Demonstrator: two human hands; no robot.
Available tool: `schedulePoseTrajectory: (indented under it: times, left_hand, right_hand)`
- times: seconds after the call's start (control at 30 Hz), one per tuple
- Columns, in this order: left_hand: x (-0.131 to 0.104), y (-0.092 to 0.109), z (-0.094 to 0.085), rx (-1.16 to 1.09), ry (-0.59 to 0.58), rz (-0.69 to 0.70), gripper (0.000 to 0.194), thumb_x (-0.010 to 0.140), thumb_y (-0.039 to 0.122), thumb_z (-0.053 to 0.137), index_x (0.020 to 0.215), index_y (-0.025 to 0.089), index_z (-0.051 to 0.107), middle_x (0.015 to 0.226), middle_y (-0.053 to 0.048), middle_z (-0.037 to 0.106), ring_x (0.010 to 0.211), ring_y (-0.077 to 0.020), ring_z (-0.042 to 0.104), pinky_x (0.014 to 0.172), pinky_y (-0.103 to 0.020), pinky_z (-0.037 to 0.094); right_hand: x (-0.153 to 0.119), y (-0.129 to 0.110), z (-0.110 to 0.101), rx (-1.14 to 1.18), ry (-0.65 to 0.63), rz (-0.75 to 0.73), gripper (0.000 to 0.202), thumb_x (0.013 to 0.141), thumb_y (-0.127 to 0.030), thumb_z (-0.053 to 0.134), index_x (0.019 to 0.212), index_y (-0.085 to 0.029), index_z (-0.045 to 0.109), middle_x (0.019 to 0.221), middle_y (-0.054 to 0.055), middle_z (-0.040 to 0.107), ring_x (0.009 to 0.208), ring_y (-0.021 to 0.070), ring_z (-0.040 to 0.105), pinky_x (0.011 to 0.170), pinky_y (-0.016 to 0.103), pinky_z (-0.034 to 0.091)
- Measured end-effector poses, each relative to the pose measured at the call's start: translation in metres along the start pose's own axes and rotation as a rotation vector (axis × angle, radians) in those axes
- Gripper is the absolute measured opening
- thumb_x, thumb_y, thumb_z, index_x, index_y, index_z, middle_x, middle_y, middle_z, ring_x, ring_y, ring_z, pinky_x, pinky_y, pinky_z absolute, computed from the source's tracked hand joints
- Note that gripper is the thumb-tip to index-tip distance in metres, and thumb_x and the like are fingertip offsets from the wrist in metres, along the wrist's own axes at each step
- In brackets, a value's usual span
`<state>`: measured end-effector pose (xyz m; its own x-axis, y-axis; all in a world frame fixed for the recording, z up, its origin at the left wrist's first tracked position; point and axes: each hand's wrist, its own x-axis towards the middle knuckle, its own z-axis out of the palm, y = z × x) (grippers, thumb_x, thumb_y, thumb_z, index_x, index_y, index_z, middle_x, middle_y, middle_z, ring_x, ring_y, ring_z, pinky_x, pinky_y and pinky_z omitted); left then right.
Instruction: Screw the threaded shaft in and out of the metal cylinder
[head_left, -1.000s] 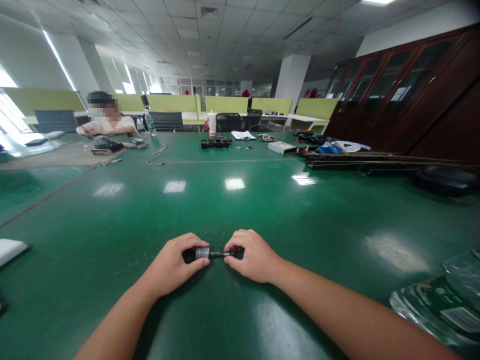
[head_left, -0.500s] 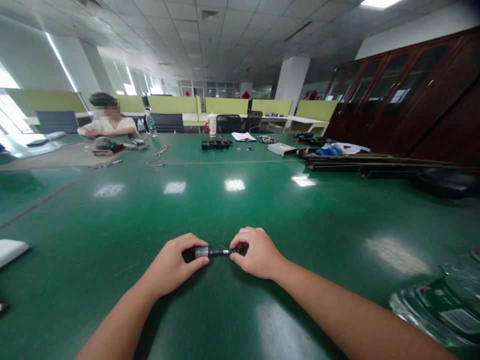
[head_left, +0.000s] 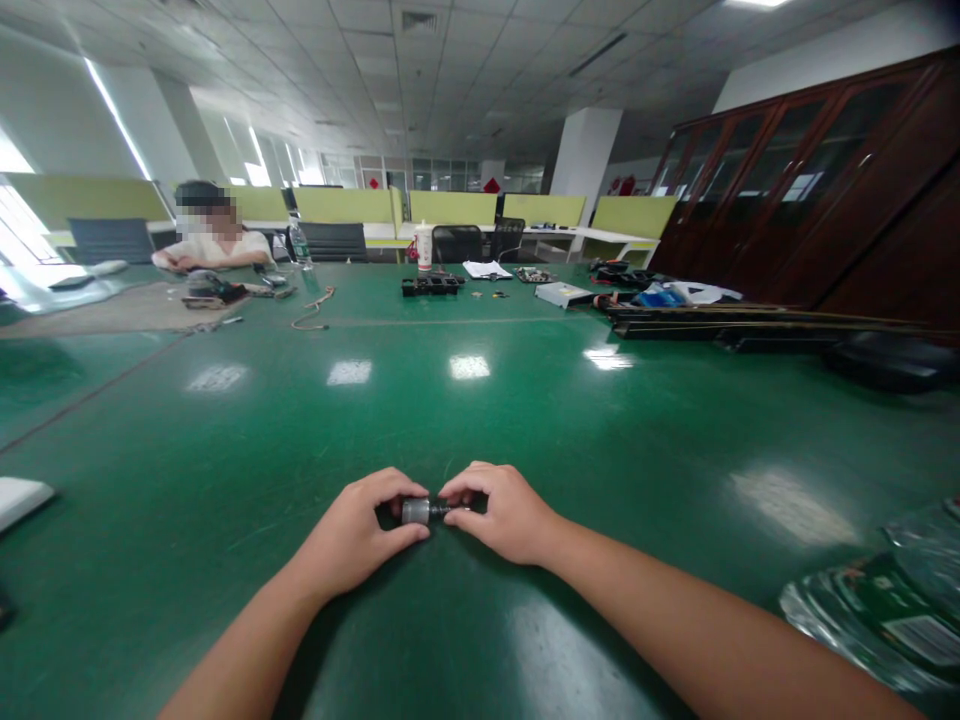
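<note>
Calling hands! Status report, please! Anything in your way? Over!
Left hand: gripping metal cylinder. Right hand: finger and thumb around thin shaft, firmness unclear. Cylinder and shaft in line. Plastic bottle off right, not in the way.

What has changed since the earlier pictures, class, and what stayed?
Since half a second ago, the left grip has shifted right, carrying the metal cylinder, and the right grip has moved left. They sit closer together, with less of the thin rod showing. No release is clear; the right grip's hold is partly hidden. The left grip still holds the cylinder; the near bottle and white cup stayed put.
</note>
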<state>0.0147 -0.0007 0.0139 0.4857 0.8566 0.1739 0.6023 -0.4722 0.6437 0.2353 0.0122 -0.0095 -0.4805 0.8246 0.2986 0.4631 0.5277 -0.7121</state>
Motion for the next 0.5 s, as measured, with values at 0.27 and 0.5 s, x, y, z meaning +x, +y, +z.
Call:
schedulePoseTrajectory:
  times: [0.27, 0.5]
  left_hand:
    - [0.0009, 0.0012, -0.0025, 0.034, 0.0, -0.073, 0.023, 0.089, 0.036, 0.06, 0.104, 0.021, 0.07, 0.09, -0.002, 0.069, 0.083, -0.0187, 0.063, 0.077, -0.029, 0.048]
    - [0.0007, 0.0003, -0.0017, 0.022, -0.032, -0.094, 0.021, 0.081, 0.03, 0.068, 0.1, 0.022, 0.07, 0.086, 0.0, 0.067, 0.08, -0.0183, 0.062, 0.075, -0.029, 0.047]
  right_hand:
    - [0.0007, -0.0016, -0.0012, -0.056, -0.024, -0.039, 0.011, 0.081, -0.019, 0.069, 0.092, -0.019, 0.072, 0.082, 0.003, 0.07, 0.079, 0.0156, 0.06, 0.074, 0.028, 0.045]
    - [0.0012, -0.0004, -0.0012, -0.102, -0.073, -0.074, 0.017, 0.076, -0.018, 0.075, 0.093, -0.019, 0.073, 0.083, 0.002, 0.069, 0.08, 0.0162, 0.059, 0.075, 0.028, 0.044]
